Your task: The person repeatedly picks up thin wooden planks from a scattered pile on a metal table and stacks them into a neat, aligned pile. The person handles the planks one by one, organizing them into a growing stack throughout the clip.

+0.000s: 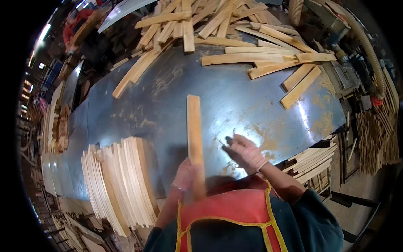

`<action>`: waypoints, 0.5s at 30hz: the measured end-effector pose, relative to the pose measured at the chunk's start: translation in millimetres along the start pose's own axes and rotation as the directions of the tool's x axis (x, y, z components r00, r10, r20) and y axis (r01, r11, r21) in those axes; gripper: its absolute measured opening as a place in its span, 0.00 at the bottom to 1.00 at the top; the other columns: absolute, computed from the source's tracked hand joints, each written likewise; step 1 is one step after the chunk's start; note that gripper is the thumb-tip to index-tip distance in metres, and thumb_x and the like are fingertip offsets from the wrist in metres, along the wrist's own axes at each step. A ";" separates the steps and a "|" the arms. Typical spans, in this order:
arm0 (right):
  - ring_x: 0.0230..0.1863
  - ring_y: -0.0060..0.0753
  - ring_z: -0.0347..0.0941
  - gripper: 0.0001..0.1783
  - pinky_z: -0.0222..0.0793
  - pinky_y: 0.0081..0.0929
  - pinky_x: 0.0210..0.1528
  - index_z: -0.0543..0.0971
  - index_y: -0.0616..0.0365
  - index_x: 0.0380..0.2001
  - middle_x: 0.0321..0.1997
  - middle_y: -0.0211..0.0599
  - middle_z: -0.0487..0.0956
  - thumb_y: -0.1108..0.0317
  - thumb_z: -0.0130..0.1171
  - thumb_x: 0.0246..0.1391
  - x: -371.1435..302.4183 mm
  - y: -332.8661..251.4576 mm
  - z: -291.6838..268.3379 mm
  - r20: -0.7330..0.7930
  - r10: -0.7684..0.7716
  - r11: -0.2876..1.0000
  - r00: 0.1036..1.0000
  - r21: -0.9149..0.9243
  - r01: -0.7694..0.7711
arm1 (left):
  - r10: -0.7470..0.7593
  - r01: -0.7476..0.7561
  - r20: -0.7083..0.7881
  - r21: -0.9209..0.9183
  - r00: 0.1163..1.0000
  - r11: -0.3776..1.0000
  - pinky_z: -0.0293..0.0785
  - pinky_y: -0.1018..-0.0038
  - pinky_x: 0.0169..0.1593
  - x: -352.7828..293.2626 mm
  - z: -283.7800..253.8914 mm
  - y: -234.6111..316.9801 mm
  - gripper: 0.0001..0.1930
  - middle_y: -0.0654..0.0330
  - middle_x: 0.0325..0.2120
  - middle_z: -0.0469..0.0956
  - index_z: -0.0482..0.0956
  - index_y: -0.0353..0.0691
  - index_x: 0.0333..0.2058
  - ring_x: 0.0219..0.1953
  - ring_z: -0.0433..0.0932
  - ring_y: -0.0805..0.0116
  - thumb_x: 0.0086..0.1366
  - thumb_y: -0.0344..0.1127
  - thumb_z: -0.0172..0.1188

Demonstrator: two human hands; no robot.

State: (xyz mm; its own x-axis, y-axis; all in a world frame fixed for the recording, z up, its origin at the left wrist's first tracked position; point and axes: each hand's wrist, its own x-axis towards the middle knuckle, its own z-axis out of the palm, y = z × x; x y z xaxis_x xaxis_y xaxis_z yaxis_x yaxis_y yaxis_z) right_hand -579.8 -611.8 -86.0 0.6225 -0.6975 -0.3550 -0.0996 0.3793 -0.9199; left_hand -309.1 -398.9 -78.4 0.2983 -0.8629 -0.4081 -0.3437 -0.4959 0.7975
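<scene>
My left hand (184, 174), in a pale glove, grips the near end of a long wooden slat (194, 134) that points away from me over the grey metal table (168, 96). Just right of the slat, my gloved right hand (244, 152) rests on the tabletop, fingers spread, holding nothing. On my left stands a row of slats on edge (119, 185), packed side by side. A loose heap of slats (226, 29) covers the far end of the table.
Sawdust patches dot the table. Stacked slats (312, 161) lie below the table's right edge, with bundles of thin sticks (380, 138) beyond. A ribbed hose (369, 50) curves at the upper right. Another person in red (75, 25) stands at the far left.
</scene>
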 end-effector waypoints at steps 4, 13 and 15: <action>0.55 0.36 0.80 0.32 0.76 0.32 0.63 0.75 0.57 0.69 0.54 0.44 0.84 0.58 0.65 0.65 -40.0 -60.8 -10.4 -0.173 0.022 0.992 0.985 -0.120 -0.043 | -0.267 0.439 -0.394 0.452 0.879 0.777 0.80 0.53 0.55 -71.5 -40.7 53.3 0.12 0.48 0.46 0.83 0.84 0.41 0.46 0.49 0.82 0.44 0.66 0.35 0.63; 0.64 0.52 0.80 0.33 0.73 0.36 0.67 0.77 0.57 0.68 0.63 0.50 0.83 0.56 0.61 0.61 -0.8 -71.2 -168.3 -0.535 -0.116 0.849 0.837 -0.490 -0.195 | -0.117 0.700 -0.744 0.546 0.658 0.460 0.66 0.54 0.70 -122.3 -74.2 -70.8 0.40 0.53 0.68 0.71 0.70 0.46 0.68 0.69 0.69 0.49 0.58 0.48 0.73; 0.62 0.54 0.79 0.32 0.73 0.42 0.66 0.76 0.49 0.68 0.59 0.48 0.83 0.60 0.60 0.60 12.6 -92.4 -205.2 -0.450 -0.252 0.556 0.857 -0.792 -0.253 | 0.358 0.518 -0.624 0.779 0.695 0.353 0.73 0.49 0.66 -112.3 -62.6 -53.3 0.29 0.48 0.62 0.78 0.72 0.41 0.67 0.61 0.78 0.47 0.73 0.47 0.60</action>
State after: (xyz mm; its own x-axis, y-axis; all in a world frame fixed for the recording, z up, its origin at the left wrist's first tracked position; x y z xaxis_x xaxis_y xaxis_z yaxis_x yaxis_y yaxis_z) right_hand -722.1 -780.4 -39.6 0.2088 -0.9668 -0.1473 -0.8276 -0.0944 -0.5534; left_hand -268.6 -269.5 -47.2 0.6395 -0.7162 0.2795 -0.6607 -0.6979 -0.2765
